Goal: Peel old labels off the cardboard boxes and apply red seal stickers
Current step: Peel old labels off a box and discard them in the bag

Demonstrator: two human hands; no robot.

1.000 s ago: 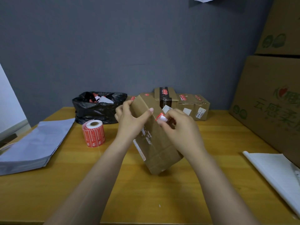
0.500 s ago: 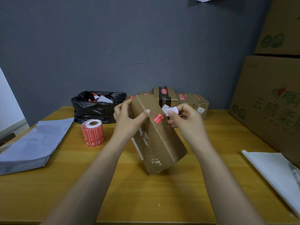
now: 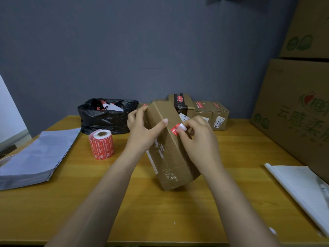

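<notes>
- Cardboard box (image 3: 170,157), centre frame: likely light and stiff; left hand (image 3: 142,129) grips its upper end.
- Right hand (image 3: 197,138) pinches a white scrap (image 3: 182,126) at the flimsy red seal sticker (image 3: 174,131).

Brown cardboard box (image 3: 170,152) stands tilted, lower end on the table (image 3: 160,211), top leaning back-left, torn tape patches down its face. A red seal sticker (image 3: 174,131) sits near its upper right edge, a white label scrap (image 3: 182,126) right against it. The sticker roll (image 3: 101,146) stands upright at left; small sealed boxes (image 3: 211,111) sit behind.
</notes>
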